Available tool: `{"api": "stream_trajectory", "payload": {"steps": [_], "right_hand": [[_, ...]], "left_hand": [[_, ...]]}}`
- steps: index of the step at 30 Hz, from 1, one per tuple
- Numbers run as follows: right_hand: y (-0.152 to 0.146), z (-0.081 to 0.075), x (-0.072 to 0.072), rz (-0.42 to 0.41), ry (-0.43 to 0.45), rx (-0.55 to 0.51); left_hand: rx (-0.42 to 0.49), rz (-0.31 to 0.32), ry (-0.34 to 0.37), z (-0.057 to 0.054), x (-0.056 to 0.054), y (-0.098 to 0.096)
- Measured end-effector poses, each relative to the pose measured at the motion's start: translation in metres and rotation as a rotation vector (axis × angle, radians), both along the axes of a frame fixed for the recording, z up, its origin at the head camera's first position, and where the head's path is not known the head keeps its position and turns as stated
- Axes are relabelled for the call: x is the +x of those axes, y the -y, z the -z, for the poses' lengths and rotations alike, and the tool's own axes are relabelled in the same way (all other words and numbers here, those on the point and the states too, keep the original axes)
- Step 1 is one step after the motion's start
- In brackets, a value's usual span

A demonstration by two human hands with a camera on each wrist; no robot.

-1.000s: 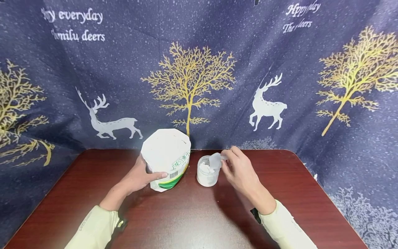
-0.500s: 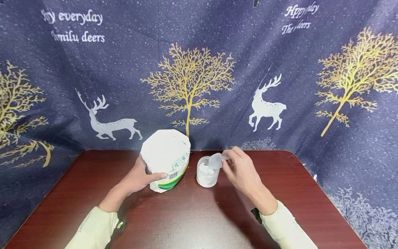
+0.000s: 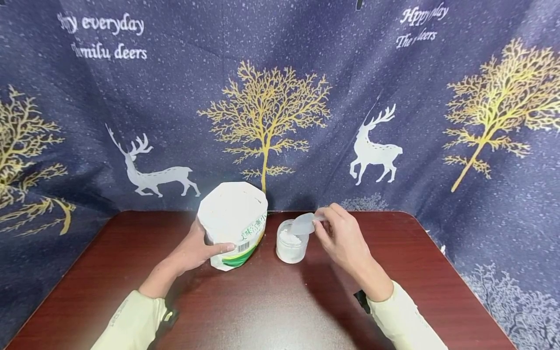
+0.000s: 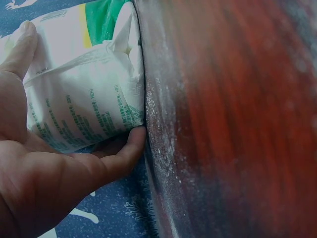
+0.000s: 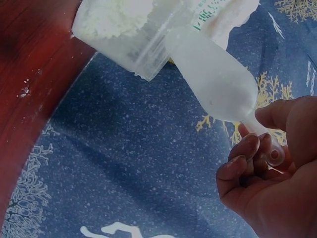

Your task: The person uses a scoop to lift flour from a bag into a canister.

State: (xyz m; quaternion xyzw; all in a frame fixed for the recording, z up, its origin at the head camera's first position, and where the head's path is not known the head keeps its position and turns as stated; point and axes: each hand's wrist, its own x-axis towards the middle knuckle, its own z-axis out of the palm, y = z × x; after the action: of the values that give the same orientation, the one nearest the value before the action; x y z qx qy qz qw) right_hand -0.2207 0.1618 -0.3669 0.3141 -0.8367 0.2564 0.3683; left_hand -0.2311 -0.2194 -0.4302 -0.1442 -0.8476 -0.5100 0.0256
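My left hand [image 3: 199, 245] grips a white paper bag [image 3: 234, 214] with green print, which stands on the table. Its thumb lies across the front and, in the left wrist view, its fingers curl round the bag [image 4: 74, 109] near the base. To the right stands a clear jar [image 3: 291, 252] partly filled with white powder [image 3: 288, 237]. My right hand [image 3: 343, 238] pinches the short handle of a translucent plastic scoop [image 3: 303, 224]. The scoop's tip is over the jar's rim. In the right wrist view the scoop [image 5: 218, 79] slants toward the jar mouth.
A dark red wooden table [image 3: 245, 311] carries the bag and jar. White specks lie on its surface near the jar. Behind its back edge hangs a blue cloth [image 3: 175, 97] printed with trees and deer.
The right hand has shifted slightly right and tilted the scoop, whose tip has lifted away from the powder. The left hand, bag and jar are almost unmoved.
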Motion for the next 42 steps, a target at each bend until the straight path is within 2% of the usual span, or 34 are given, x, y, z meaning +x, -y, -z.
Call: {"api": "stream_trajectory", "payload": {"steps": [12,20,30,42], "right_hand": [[0.003,-0.010,0.002,0.008,0.023,-0.033],[0.010,-0.018,0.002,-0.016,0.026,-0.067],[0.022,-0.029,0.001,-0.022,0.009,-0.096],[0.036,-0.034,-0.002,-0.045,-0.011,-0.130]], "left_hand": [[0.000,-0.009,-0.012,0.003,-0.002,0.000],[0.004,-0.003,-0.001,0.001,-0.001,0.000],[-0.004,-0.008,-0.004,0.002,-0.002,0.000],[0.010,-0.001,-0.007,0.002,-0.002,0.000]]}}
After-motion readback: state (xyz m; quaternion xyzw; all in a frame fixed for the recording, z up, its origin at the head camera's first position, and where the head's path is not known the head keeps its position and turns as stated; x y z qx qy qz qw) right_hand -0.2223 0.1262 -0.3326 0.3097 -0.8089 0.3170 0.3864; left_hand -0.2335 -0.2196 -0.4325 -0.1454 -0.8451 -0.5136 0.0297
